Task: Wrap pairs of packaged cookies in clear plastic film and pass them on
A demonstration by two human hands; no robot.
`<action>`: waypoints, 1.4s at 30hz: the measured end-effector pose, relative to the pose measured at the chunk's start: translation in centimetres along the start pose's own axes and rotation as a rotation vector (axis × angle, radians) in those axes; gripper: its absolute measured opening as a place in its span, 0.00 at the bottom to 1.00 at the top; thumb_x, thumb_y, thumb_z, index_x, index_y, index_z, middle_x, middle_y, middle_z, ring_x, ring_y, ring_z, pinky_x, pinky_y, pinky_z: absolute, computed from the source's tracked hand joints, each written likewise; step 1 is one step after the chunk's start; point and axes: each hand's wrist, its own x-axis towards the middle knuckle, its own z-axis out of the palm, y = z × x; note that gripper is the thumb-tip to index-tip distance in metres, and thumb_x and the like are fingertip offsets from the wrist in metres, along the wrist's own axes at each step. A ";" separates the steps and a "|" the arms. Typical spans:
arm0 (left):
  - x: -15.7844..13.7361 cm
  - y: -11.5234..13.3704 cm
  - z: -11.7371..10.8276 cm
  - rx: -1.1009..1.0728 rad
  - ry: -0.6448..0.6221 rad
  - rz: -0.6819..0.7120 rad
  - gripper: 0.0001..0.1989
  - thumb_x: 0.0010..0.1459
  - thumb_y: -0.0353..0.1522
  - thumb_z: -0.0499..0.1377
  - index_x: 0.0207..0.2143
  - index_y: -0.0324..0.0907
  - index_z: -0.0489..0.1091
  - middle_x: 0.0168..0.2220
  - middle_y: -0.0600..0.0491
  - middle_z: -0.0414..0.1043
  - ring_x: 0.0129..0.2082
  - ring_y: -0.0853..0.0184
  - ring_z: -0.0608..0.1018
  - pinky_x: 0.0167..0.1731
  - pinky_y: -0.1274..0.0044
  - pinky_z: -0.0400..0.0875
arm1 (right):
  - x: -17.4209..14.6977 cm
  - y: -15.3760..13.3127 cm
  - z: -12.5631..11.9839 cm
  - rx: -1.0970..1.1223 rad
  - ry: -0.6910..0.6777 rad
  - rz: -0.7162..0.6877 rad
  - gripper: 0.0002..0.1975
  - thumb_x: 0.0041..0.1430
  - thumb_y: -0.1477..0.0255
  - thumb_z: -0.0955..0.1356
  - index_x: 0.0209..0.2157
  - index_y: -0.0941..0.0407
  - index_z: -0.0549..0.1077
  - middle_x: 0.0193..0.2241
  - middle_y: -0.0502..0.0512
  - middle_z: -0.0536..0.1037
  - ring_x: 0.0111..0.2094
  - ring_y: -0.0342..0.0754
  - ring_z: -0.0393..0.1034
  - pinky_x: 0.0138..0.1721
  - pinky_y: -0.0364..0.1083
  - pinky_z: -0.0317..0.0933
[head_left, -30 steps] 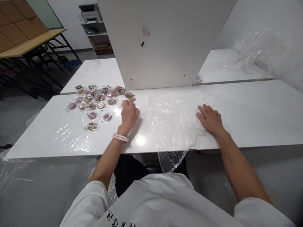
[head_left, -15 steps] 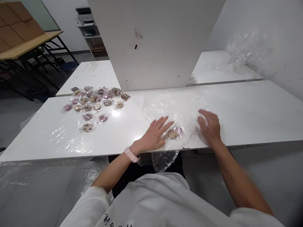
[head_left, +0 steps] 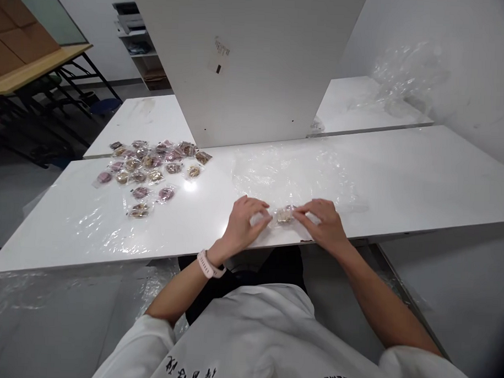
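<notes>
My left hand [head_left: 246, 219] is closed in a pinch at the left side of a small wrapped yellowish piece [head_left: 284, 215], on what looks like clear plastic film. At the right end of that piece, the thumb and fingers of my right hand [head_left: 322, 222] are pinched on the film too. A bit of purple shows behind the yellowish piece, mostly hidden by my right fingertips. Beyond both hands, a sheet of clear plastic film [head_left: 294, 171] lies spread on the white table [head_left: 401, 177].
Several small wrapped purple and brown pieces [head_left: 155, 175] lie in a loose group at the left. A tall white panel [head_left: 248, 73] stands behind the table. Crumpled clear plastic [head_left: 404, 78] sits at the back right, and more plastic hangs by the front left edge.
Both hands have come together around the small pieces and their fingers have closed. The film that hung over the front edge is no longer there. The view has shifted slightly.
</notes>
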 end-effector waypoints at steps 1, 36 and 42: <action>1.2 -0.1 0.1 0.017 0.091 -0.061 0.05 0.65 0.35 0.58 0.38 0.44 0.72 0.46 0.49 0.79 0.50 0.59 0.77 0.59 0.58 0.65 | 1.7 0.7 0.1 0.039 -0.025 0.028 0.13 0.65 0.61 0.66 0.30 0.51 0.78 0.32 0.52 0.82 0.37 0.51 0.74 0.52 0.56 0.61; -0.9 -1.9 0.3 0.127 -0.231 0.066 0.09 0.67 0.29 0.55 0.49 0.45 0.68 0.47 0.50 0.77 0.46 0.61 0.77 0.42 0.71 0.72 | -2.4 0.1 0.8 -0.067 -0.219 -0.151 0.18 0.72 0.64 0.59 0.55 0.52 0.74 0.48 0.58 0.80 0.46 0.54 0.74 0.47 0.53 0.66; 2.2 -2.0 0.2 0.217 -0.215 -0.251 0.08 0.66 0.34 0.58 0.46 0.43 0.69 0.32 0.53 0.77 0.31 0.64 0.78 0.31 0.74 0.68 | 0.2 0.0 0.6 -0.099 -0.333 0.236 0.17 0.67 0.57 0.65 0.47 0.53 0.77 0.29 0.52 0.80 0.29 0.50 0.74 0.29 0.47 0.63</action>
